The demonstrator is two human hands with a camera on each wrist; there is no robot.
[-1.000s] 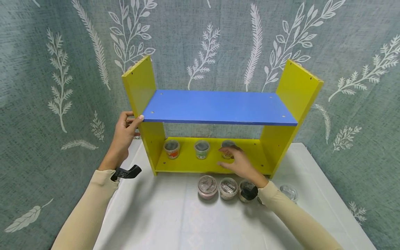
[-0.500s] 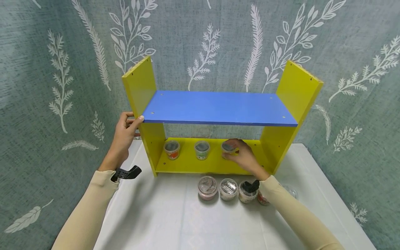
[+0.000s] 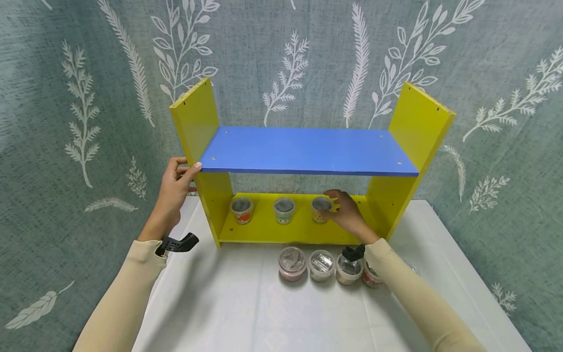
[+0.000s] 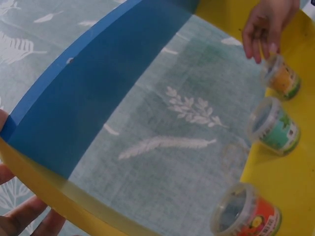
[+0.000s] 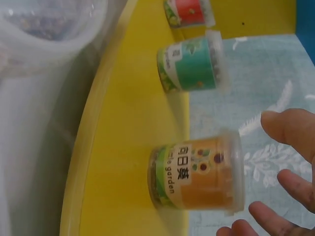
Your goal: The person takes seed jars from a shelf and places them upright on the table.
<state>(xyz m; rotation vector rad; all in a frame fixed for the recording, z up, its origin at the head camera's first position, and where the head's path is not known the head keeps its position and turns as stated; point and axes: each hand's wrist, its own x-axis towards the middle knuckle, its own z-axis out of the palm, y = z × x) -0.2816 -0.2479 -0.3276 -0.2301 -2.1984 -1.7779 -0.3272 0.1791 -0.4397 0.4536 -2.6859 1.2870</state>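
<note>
My left hand point(image 3: 176, 183) grips the left side panel of a yellow and blue shelf unit point(image 3: 308, 149), thumb on the blue board's front corner. On the yellow lower board, a small clear plastic cup with an orange label point(image 5: 197, 172) stands upright, furthest right of its row. Beside it is my right hand point(image 3: 347, 215), fingers spread and apart from the cup in the right wrist view. Further left stand a cup with a teal label point(image 4: 280, 130) and a cup with a red label point(image 4: 261, 219).
On the white table before the shelf, several tubs stand in a row, among them a pinkish tub point(image 3: 292, 264) and a red-labelled tub point(image 3: 371, 277) partly behind the right sleeve. A clear round thing point(image 3: 415, 269) shows past that sleeve. Patterned cloth point(image 3: 281, 63) hangs behind.
My right hand reached the orange-labelled cup, took hold round its rim, then let go and drew back slightly to the right. My left hand keeps its grip on the shelf.
</note>
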